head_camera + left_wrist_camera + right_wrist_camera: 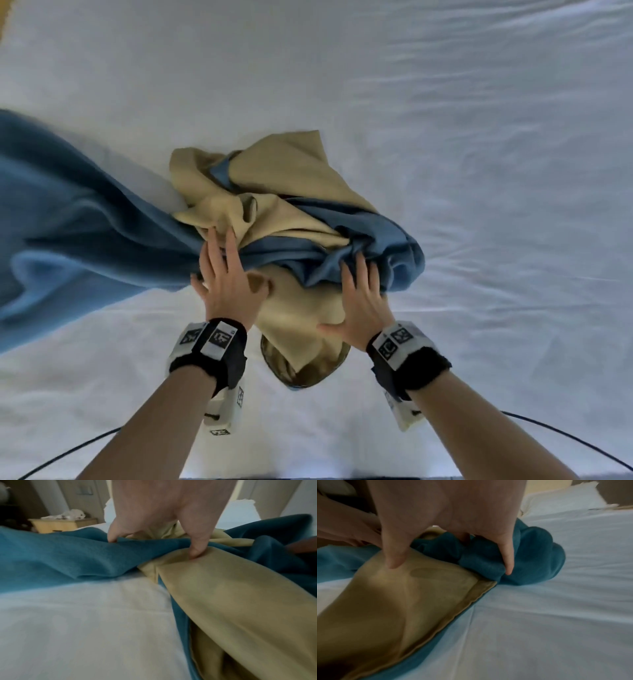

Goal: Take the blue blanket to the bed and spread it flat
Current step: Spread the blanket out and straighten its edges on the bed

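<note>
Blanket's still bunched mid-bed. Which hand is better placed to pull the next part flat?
Probably the right hand: its fingers dig into the tight blue wad of the blanket, with open bed sheet beside it. The left hand side already trails outward.

The blanket [85, 219] lies bunched on the bed [479, 171], under both hands. From the left hand [227, 277] it trails away leftward; its heaped folds sit ahead of the right hand [363, 301]. A nightstand [60, 524] stands beyond the bed.
</note>
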Tool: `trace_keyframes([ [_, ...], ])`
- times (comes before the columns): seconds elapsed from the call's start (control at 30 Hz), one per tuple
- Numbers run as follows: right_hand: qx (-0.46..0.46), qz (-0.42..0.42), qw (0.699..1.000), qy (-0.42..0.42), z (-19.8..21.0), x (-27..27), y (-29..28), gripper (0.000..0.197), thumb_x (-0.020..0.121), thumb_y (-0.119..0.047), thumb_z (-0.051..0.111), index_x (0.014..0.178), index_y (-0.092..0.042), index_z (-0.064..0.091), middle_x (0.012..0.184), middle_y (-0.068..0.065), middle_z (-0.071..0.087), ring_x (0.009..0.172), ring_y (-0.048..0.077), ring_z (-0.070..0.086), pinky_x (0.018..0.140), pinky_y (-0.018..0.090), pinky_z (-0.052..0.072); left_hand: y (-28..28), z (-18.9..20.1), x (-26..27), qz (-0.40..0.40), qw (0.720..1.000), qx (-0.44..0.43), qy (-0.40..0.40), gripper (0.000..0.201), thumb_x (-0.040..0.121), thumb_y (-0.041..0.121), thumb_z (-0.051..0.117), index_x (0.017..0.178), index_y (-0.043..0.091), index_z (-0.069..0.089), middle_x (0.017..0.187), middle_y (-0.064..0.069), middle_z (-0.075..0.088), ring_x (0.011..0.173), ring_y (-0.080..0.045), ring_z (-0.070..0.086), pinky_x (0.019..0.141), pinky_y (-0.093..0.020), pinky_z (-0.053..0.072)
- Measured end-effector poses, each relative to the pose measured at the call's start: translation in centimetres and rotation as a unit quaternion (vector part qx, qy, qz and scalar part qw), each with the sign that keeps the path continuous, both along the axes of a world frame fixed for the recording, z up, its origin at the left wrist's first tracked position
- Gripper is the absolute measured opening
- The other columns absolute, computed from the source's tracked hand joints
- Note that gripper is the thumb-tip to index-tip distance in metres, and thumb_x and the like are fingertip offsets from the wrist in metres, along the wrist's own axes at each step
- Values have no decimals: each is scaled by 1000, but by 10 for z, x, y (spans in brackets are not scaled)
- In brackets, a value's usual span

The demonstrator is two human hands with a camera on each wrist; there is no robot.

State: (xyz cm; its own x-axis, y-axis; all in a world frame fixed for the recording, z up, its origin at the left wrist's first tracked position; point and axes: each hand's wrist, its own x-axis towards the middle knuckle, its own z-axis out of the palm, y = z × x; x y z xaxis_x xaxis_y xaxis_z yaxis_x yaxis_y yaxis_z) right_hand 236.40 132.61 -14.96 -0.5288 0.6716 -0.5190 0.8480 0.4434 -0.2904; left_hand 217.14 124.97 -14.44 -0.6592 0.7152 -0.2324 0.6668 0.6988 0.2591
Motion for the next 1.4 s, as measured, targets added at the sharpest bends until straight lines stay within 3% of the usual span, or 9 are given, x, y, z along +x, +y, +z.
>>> trace_keyframes([
  [0.17,48,46,996,-53,-14,4,-5,101,74,-42,71,147,-13,8,156,18,5,142,39,11,104,50,40,-35,-4,33,64,996,30,-62,96,68,32,76,145,18,21,154,-6,18,140,-30,22,110,-50,29],
  [0.27,171,69,982,-39,-10,1,4,41,80,-18,63,121,-20,56,126,13,59,116,34,56,65,36,58,-38,-7,48,34,992,-10,-125,88,71,33,76,141,10,29,145,-8,27,130,-32,37,100,-45,42],
  [0.33,205,78,975,-29,-6,6,17,24,71,-14,70,93,-20,67,93,7,68,87,29,66,46,31,54,-30,-6,54,41,988,-10,-152,84,71,31,76,137,6,30,141,-8,28,119,-34,48,93,-44,48],
  [0.5,181,61,979,68,9,36,52,40,54,-3,79,92,-10,65,89,14,64,81,35,62,52,35,52,-1,2,74,-20,987,-15,-159,38,79,22,65,106,12,41,117,-9,46,86,-39,61,67,-37,44],
  [0.67,236,-73,963,104,30,92,84,38,67,1,70,102,-11,62,118,15,58,114,38,52,85,49,47,55,5,118,-127,958,-131,-221,43,89,21,53,124,4,35,126,-18,55,112,-37,56,91,-43,45],
  [0.8,54,-304,946,104,23,141,86,85,75,-23,74,143,-14,24,147,14,30,134,33,33,105,45,36,97,0,145,-76,933,-132,-326,39,92,17,46,125,-3,43,133,-24,51,124,-36,48,103,-38,38],
  [0.97,-383,-423,798,194,1,144,55,85,76,-34,73,142,-33,20,113,-11,59,106,16,59,81,36,53,108,-4,175,-14,877,-55,-477,35,92,6,46,126,5,53,131,-15,56,124,-28,50,107,-33,36],
  [1.17,-234,-330,888,220,-10,159,63,51,74,-13,71,119,-19,47,106,5,64,103,26,59,89,40,49,119,4,211,13,850,-7,-527,35,89,0,51,123,7,53,104,-3,59,100,-15,53,91,-25,44],
  [1.4,-28,-233,963,132,19,308,158,24,70,-17,67,91,-20,55,82,4,62,75,26,56,65,29,38,146,22,304,-213,892,67,-393,29,82,8,57,108,20,59,102,7,60,93,-9,59,84,-16,48],
])
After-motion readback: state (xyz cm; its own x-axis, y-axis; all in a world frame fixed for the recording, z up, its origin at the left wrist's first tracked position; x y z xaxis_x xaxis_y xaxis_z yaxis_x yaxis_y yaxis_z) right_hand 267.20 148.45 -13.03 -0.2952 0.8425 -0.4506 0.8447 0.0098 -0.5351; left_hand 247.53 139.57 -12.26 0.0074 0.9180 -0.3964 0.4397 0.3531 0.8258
